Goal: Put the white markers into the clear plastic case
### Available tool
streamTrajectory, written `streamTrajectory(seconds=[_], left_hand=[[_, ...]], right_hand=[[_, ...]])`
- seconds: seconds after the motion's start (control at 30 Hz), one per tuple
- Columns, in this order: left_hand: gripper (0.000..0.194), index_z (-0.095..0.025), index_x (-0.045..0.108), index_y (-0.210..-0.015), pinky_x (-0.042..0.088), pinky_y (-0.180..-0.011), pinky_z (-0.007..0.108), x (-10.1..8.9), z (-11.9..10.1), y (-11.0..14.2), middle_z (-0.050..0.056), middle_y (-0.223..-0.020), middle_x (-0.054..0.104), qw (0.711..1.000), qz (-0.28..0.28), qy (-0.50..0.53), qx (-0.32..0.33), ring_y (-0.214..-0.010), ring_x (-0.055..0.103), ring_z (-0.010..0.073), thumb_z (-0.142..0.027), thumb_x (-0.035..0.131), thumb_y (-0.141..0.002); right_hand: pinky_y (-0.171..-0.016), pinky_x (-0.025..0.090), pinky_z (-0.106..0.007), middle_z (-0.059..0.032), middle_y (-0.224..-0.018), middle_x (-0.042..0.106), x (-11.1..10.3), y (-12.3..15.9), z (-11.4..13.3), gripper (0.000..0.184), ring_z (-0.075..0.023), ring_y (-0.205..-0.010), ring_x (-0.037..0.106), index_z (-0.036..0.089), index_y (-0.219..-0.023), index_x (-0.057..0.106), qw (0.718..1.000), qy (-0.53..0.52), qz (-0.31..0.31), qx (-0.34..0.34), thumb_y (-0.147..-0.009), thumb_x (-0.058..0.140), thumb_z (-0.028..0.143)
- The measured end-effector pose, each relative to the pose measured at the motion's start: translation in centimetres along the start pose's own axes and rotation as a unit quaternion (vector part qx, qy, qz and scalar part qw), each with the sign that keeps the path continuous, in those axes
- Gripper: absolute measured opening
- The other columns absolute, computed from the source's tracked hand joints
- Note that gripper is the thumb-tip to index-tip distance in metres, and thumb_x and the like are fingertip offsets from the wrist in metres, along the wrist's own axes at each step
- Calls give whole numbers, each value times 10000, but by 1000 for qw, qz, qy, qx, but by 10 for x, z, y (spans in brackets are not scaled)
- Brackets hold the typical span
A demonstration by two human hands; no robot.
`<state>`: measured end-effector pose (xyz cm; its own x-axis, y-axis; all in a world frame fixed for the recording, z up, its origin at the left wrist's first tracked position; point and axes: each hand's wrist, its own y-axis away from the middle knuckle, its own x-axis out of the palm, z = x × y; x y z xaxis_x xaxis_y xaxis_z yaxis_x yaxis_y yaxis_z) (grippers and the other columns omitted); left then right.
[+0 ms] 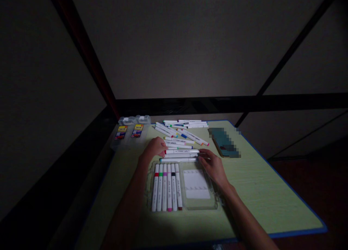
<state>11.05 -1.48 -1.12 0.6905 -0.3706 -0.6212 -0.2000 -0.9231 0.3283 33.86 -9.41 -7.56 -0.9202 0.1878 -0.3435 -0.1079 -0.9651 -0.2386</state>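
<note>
Just beyond the clear case [201,205], both hands [154,148] [213,164] are loosely pinching one marker [181,159] by its ends; keeping it level suits the row.

We stretch both bare forearms forward from the lower edge of the view, and they come closer together toward the hands. Our left hand [155,148] lies palm down, the fingers bent and pointing to the right. Our right hand [213,165] is also palm down, with the fingers spread slightly toward the left. The two hands stay apart.
</note>
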Motion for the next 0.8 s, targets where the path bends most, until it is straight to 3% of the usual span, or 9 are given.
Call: streamTrajectory(seconds=[0.43,0.8], left_hand=[[73,-112,549,-551,471,-493,216,1,10,-6,-22,-453,543,999,13,21,33,-462,587,129,-59,597,-565],[67,-96,549,-579,431,-450,178,1,13,-9,-39,-433,516,999,33,5,27,-427,553,97,-36,576,-582]], right_hand=[[-660,514,-327,-101,-873,668,0,1,2,304,-199,-778,643,136,-1031,525,999,33,26,7,-750,496,247],[-697,500,-327,-99,-894,664,-1,1,4,291,-191,-774,639,144,-1025,522,998,61,32,-7,-746,488,217]])
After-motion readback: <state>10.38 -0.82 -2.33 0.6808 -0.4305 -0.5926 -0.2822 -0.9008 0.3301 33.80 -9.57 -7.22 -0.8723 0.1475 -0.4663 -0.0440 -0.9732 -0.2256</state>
